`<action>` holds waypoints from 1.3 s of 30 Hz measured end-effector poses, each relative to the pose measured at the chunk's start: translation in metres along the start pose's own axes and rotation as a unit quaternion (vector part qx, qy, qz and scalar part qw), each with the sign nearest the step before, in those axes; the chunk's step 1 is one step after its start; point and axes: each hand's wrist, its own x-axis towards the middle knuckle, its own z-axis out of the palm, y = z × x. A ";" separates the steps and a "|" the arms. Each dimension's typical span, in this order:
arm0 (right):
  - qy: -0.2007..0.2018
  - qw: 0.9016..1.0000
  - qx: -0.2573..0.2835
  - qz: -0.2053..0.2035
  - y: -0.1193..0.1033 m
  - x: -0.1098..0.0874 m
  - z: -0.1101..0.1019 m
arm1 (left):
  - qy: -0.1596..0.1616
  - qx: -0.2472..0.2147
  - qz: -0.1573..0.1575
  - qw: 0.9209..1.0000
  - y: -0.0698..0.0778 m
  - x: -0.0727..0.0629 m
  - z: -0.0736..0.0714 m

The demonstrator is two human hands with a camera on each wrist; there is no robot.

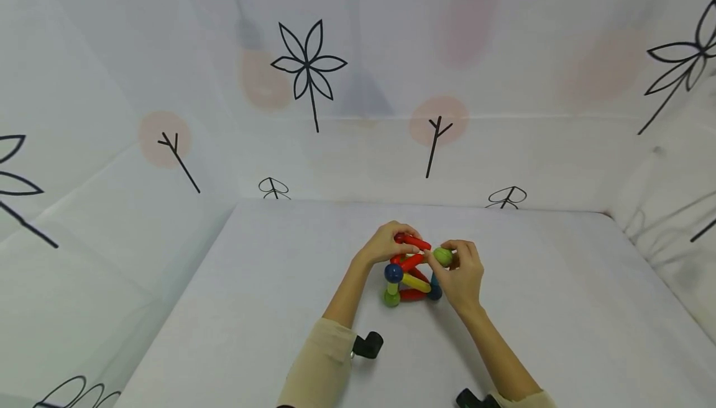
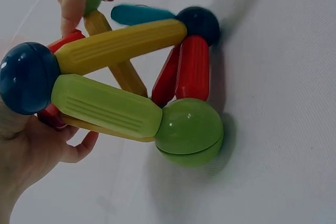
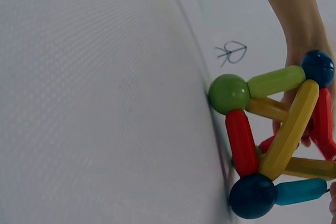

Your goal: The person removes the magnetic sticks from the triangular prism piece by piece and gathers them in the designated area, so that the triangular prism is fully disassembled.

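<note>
A boxy frame of colored rods and balls stands on the table, with a yellow rod (image 2: pixel 123 44) and a light green rod (image 2: pixel 107 106) meeting at a blue ball (image 1: pixel 394 272). My left hand (image 1: pixel 386 244) is at the frame's far upper left and grips a red rod (image 1: pixel 416 242) there. On the right, my right hand (image 1: pixel 463 276) holds a green ball (image 1: pixel 442 256) at the upper corner, its thumb near the red rods' ends. Lower corners carry a green ball (image 2: pixel 190 129) and a dark blue ball (image 3: pixel 253 196), joined by a red rod (image 3: pixel 242 142). A teal rod (image 3: pixel 301 191) rises from the dark blue ball.
A white table (image 1: pixel 268 259) lies under the frame. White fabric walls (image 1: pixel 363 159) with printed plants enclose its back and sides. Black wrist cameras (image 1: pixel 368 345) sit on both forearms, beside the beige sleeves (image 1: pixel 321 364).
</note>
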 end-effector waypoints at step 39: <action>-0.151 0.984 0.052 0.074 -0.007 0.004 -0.035 | -0.037 -0.008 0.035 0.999 0.010 -0.003 0.007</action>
